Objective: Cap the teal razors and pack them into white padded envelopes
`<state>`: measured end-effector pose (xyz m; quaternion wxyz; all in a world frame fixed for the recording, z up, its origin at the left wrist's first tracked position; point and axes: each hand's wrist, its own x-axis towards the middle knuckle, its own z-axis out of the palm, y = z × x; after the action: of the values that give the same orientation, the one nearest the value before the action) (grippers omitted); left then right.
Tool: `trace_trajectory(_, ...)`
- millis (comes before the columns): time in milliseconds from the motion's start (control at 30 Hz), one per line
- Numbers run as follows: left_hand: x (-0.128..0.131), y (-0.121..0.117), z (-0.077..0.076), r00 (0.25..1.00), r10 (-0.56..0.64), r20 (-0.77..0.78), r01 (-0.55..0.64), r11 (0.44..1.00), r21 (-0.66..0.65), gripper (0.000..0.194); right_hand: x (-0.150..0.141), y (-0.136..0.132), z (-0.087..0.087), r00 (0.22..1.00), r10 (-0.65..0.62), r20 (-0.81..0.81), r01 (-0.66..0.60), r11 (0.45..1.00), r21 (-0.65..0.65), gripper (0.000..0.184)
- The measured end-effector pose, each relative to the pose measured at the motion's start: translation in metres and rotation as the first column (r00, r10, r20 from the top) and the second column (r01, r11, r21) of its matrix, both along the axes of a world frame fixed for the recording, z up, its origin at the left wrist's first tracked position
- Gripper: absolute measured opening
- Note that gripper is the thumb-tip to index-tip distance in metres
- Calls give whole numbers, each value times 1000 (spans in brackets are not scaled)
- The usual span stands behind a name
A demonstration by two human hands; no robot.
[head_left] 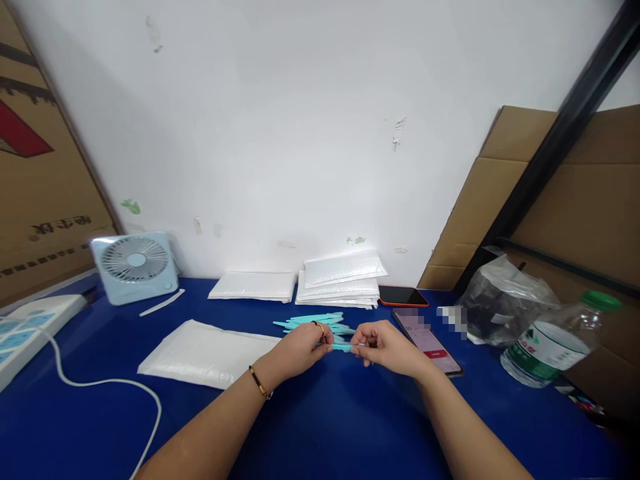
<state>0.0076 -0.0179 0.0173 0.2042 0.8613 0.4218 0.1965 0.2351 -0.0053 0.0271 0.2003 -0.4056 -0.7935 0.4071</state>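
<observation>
My left hand (301, 348) and my right hand (386, 348) pinch opposite ends of a slim turquoise plastic piece (342, 347), held level between them. Fingertips cover both of its ends, so its exact kind is hard to tell. Just behind the hands, a loose pile of slim turquoise plastic sticks (313, 319) lies on the blue table (320, 427). A white padded envelope (205, 350) lies flat beside my left hand, partly behind the wrist. To the right of my right hand lies a phone (425, 340) with a lit screen.
White padded envelopes (340, 290) are stacked by the wall, with another pile (253, 285) beside them. A dark-screened phone (403, 296), plastic bottle (555, 343) and clear bag (505, 293) stand rightward. Leftward are a small fan (135, 263), a power strip (35, 330) and its white cable (110, 383).
</observation>
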Motion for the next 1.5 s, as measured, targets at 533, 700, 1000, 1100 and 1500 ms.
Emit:
trace_trajectory(533, -4, 22, -16, 963, 53, -263, -15, 989, 147, 43, -15, 30, -33, 944, -15, 329, -132, 899, 418, 63)
trace_trajectory(700, 17, 18, -19, 928, 91, -361, -24, 983, 184, 30, -28, 18, -37, 910, -108, 401, -160, 801, 578, 24)
trace_trajectory(1000, 42, 5, -15, 955, 202, -219, -152, 963, 224, 30, -15, 1, 30, 819, -205, 536, -158, 817, 554, 39)
trace_trajectory(1100, 57, -5, -3, 972, 218, 92, -232, 954, 188, 20, -10, -15, 94, 915, -113, 387, -143, 808, 572, 65)
trace_trajectory(1500, 74, -44, -21, 658, 351, 666, -257, 936, -240, 7, -65, -54, 75, 962, -176, 210, 14, 797, 604, 48)
